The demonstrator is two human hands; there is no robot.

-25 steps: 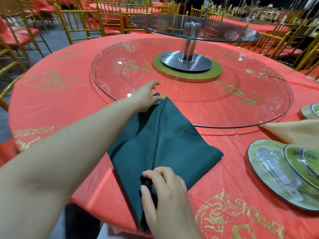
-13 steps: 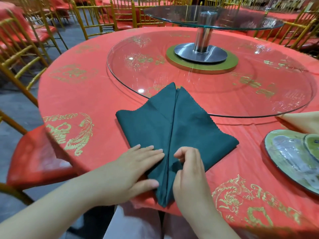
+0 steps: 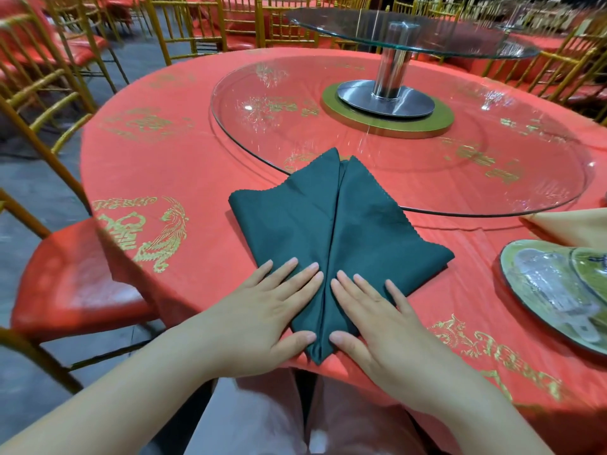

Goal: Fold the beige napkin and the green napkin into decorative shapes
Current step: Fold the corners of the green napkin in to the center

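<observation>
Head view: gold prints on the red tablecloth (image 3: 170, 178), writing unreadable
Green napkin (image 3: 331, 231): folded to a point at the near table edge
Left hand (image 3: 262, 313): flat, fingers straight, pressing its left flap
Right hand (image 3: 377, 320): flat, pressing its right flap
Beige napkin (image 3: 571, 228): far right, behind the plate (image 3: 515, 284)

Banquet hall, red-clothed round tables (image 3: 170, 178), glass lazy Susan (image 3: 492, 178), gold chairs (image 3: 49, 93)

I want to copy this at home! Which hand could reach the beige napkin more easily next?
Probably the right hand. It lies flat on the right half of the green napkin, nearer the beige napkin. The left hand would have to cross over.
</observation>
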